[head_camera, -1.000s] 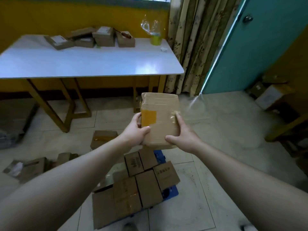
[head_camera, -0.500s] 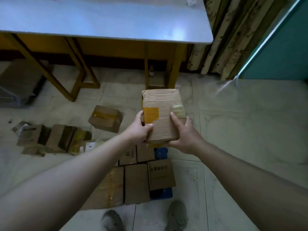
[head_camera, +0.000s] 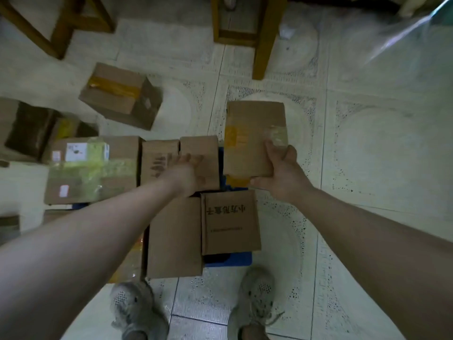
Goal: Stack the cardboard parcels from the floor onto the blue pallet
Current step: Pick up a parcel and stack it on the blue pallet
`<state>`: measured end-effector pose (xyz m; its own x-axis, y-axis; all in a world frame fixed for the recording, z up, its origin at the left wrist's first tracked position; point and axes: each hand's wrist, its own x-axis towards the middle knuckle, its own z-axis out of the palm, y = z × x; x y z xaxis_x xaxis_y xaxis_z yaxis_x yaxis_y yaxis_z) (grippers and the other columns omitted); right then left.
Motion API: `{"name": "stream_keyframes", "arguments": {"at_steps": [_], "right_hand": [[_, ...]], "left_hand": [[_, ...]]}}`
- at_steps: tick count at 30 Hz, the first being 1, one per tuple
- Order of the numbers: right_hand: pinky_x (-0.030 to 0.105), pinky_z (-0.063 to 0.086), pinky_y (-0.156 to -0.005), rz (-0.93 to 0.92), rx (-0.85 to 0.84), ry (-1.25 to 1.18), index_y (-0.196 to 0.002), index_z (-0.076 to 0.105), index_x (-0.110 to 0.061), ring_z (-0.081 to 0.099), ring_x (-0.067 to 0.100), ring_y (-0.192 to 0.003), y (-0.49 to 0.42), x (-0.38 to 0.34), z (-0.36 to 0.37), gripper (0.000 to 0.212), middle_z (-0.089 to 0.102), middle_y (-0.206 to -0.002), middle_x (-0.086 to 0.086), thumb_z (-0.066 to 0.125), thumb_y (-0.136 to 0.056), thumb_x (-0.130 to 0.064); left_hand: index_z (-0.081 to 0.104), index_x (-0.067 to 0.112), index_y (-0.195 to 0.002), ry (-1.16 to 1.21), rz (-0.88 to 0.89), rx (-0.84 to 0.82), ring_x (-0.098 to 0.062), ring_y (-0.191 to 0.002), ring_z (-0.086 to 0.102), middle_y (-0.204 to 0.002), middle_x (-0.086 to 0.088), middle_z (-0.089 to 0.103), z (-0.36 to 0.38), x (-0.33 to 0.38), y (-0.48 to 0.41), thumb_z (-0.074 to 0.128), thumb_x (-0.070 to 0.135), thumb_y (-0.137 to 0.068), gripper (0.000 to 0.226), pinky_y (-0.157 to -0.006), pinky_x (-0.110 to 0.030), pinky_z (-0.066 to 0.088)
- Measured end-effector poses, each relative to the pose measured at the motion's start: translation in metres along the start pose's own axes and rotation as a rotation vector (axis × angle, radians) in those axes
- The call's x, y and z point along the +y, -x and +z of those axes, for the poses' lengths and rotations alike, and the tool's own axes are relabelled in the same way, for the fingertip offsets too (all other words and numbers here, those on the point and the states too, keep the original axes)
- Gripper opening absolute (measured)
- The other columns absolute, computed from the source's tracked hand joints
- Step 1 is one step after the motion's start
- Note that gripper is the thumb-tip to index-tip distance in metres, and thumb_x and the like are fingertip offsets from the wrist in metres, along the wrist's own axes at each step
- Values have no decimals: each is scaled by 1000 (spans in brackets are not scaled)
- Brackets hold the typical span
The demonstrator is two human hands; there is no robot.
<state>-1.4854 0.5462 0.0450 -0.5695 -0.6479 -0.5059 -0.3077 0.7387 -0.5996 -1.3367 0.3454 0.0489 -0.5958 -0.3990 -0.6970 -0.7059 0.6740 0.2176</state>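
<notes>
Both arms out fwd; L hand (head_camera: 185,169) open, fingers spread, R hand (head_camera: 282,173) curled in a grip.

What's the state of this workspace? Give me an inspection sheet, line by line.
Surface: pale tiled floor; blue pallet mostly covered, one corner showing.
Job's things: held parcel above the pallet's far right corner; printed parcel and several others lie on the pallet; taped parcel loose on the floor.
Clutter: more boxes at the left edge.
Hands: right hand grips the held parcel; left hand open, fingers straight over a small parcel; contact unclear, blurred.
Cables: nothing seen.
Surroundings: wooden table legs, grey shoes.
</notes>
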Motion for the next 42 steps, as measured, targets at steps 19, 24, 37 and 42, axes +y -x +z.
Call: {"name": "stream_keyframes", "arguments": {"at_steps": [19,24,37,42], "right_hand": [[28,27,-103,67,-129,-56,-152,5,-35,32,29,-131,-83,58,87,103,7,-148,4,74,-77,-49],[28,33,-96,94,-105,-40,-150,14,-35,40,35,-126,-82,57,99,71,14,-148,11,56,-93,-43],[37,46,-93,141,-77,37,-147,22,-31,51,37,-110,-80,56,110,67,21,-144,18,59,-92,-23],[39,47,-92,171,-88,90,-146,22,-33,52,40,-112,-83,53,109,65,13,-151,18,57,-93,-20]], "left_hand": [[-3,45,-146,-275,-53,-89,-36,-141,-17,-156,6,-21,78,-62,-60,38,59,-91,70,-111,-63,5],[-4,44,-146,-266,-49,-70,-38,-141,-14,-155,4,-22,84,-72,-59,39,58,-91,71,-113,-58,10],[-2,44,-145,-192,-23,-40,-40,-141,-13,-155,6,-22,93,-80,-66,43,57,-90,72,-109,-56,19],[-1,44,-146,-204,-10,-34,-40,-141,-12,-155,4,-22,91,-81,-67,43,57,-90,72,-111,-56,15]]}}
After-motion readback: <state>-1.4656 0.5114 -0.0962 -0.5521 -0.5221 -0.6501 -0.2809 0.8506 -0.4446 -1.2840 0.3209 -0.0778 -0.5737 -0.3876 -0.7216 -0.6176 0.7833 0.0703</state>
